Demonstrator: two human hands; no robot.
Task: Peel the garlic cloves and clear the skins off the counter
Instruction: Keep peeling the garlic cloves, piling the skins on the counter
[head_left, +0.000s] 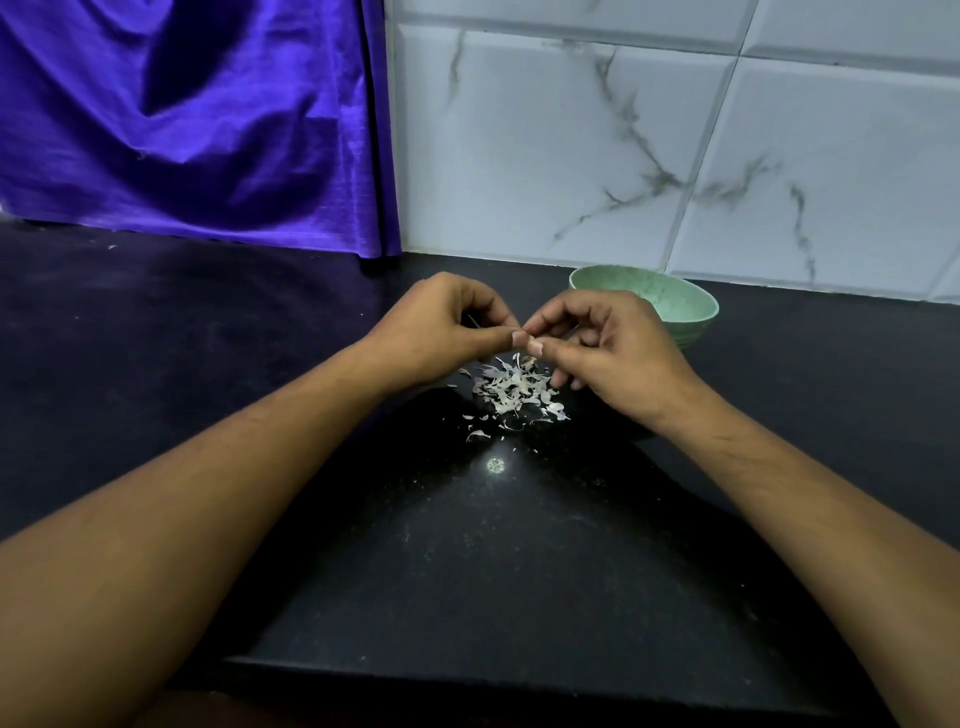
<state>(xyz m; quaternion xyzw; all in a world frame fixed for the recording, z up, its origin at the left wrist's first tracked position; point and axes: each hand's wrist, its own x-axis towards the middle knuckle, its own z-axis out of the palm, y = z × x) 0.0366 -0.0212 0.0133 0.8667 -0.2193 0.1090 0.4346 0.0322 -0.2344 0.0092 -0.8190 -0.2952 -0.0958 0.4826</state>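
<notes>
At twelve o'clock over the featherlight skins, left hand and right hand pinch a small, probably slippery garlic clove, hidden between them.

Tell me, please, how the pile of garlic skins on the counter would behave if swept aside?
The garlic skins look thin and curled, so probably very light and floppy, apt to scatter rather than slide together. Stray flakes lie apart on the counter, so some would likely be missed.
</notes>
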